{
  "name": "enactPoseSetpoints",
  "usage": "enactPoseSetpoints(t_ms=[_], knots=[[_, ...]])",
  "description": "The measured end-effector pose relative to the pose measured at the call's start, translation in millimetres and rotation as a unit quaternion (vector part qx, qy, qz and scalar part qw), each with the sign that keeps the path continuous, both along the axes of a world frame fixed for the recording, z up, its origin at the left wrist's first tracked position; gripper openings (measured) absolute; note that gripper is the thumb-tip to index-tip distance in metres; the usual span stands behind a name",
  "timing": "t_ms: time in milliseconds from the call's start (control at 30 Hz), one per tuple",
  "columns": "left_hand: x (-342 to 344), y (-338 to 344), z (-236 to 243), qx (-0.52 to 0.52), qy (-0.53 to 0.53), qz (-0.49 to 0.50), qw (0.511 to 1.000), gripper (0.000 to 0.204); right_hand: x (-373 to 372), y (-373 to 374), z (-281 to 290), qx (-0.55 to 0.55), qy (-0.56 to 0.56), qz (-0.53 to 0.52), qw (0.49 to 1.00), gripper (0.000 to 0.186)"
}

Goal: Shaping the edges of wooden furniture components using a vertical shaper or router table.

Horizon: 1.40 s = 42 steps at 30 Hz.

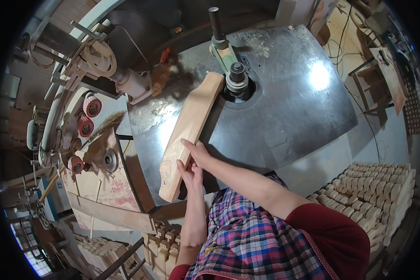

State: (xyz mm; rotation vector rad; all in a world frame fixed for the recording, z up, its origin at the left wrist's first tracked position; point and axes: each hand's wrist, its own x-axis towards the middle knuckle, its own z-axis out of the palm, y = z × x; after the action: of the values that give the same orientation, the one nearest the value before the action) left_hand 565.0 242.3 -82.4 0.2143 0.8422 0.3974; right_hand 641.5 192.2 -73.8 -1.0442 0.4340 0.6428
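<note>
A long, shaped pale wooden board (186, 123) lies diagonally over the grey steel machine table (294, 102). Its far end is beside a dark cylindrical spindle head (237, 77) under a green arm (224, 56); whether they touch I cannot tell. My left hand (190, 175) grips the near part of the board from its right edge, thumb along the side. Just above it, my right hand (196, 154) holds the same board, thumb on top and the other fingers partly hidden beneath.
Stacks of cut wooden pieces (359, 196) stand at lower right and lower left (158, 247). Left are a grey machine fixture (133, 84), red toothed wheels (85, 125), a brush (109, 123) and a side board (98, 191). Cables and a small stand (387, 79) are at right.
</note>
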Motion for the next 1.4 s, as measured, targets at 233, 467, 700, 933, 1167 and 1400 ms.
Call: enactPoseSetpoints(t_ms=[233, 467, 700, 933, 1167, 1400], knots=[[-52, -38, 78, 0.006, 0.041, -0.167, 0.985, 0.028, 1, -25, 25, 0.105, 0.003, 0.097, 0.99, 0.043], [-12, -15, 121, 0.545, 0.269, -0.124, 0.784, 0.048, 42, -76, 22, 0.074, -0.036, 0.353, 0.932, 0.048], [50, -141, 36, 0.15, 0.118, -0.161, 0.968, 0.061, 116, -232, 23, -0.016, -0.119, 0.502, 0.857, 0.05], [86, -321, 24, 0.054, 0.089, -0.122, 0.987, 0.06, 175, -435, 56, -0.21, -0.172, 0.599, 0.754, 0.043], [140, -426, 22, 0.046, 0.059, -0.082, 0.994, 0.06, 127, -573, 88, -0.462, -0.566, 0.428, 0.531, 0.096], [178, -431, 29, 0.053, 0.033, -0.101, 0.993, 0.061, 122, -603, 38, -0.581, -0.564, 0.332, 0.484, 0.1]])
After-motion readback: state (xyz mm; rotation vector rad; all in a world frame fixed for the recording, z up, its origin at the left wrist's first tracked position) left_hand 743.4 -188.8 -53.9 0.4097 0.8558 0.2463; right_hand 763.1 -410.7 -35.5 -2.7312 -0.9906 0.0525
